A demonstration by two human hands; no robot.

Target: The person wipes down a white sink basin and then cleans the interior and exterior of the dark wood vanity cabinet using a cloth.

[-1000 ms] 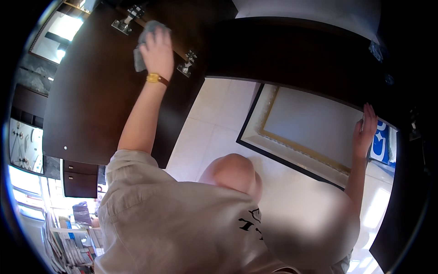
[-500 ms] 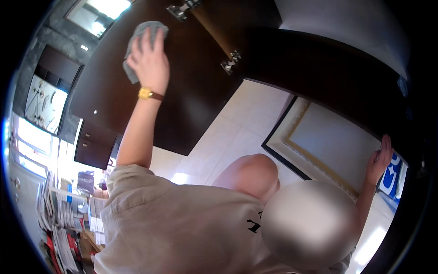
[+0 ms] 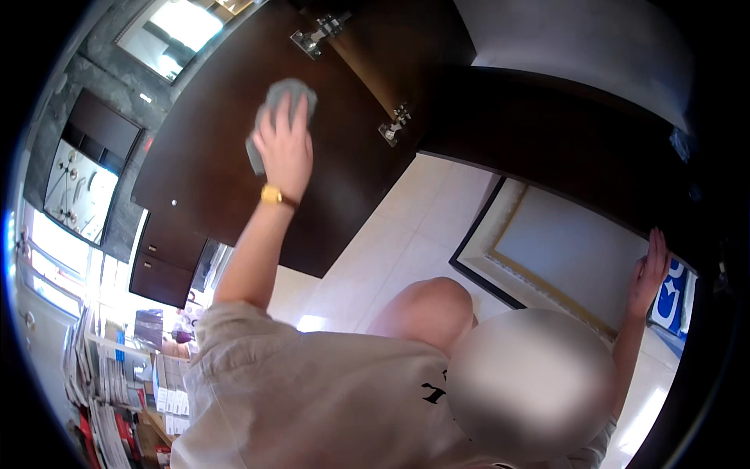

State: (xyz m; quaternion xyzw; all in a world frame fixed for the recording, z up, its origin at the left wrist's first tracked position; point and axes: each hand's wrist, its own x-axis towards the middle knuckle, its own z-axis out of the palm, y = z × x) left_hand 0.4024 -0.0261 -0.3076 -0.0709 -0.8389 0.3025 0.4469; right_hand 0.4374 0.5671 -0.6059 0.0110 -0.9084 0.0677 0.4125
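Observation:
A folded grey cloth (image 3: 291, 98) lies against the inner face of a dark brown cabinet door (image 3: 211, 133). My left hand (image 3: 287, 156) presses it there, fingers stretched over it, a gold watch (image 3: 272, 195) at the wrist. Two metal hinges (image 3: 394, 125) join the opened door to the dark cabinet (image 3: 547, 117). At the right, my right hand (image 3: 647, 273) rests by the cabinet's lower front edge, fingers extended and no object visible in it.
Under the cabinet edge, a framed panel (image 3: 562, 258) leans above the pale tiled floor (image 3: 414, 227). A blue-and-white package (image 3: 672, 301) sits beside my right hand. Shelves with stacked papers and boxes (image 3: 168, 383) stand at lower left. My bent knee (image 3: 430, 309) is below the door.
My left hand has slid the grey cloth right and downward across the door, toward the hinges. My right hand stays by the cabinet edge. The view has shifted slightly.

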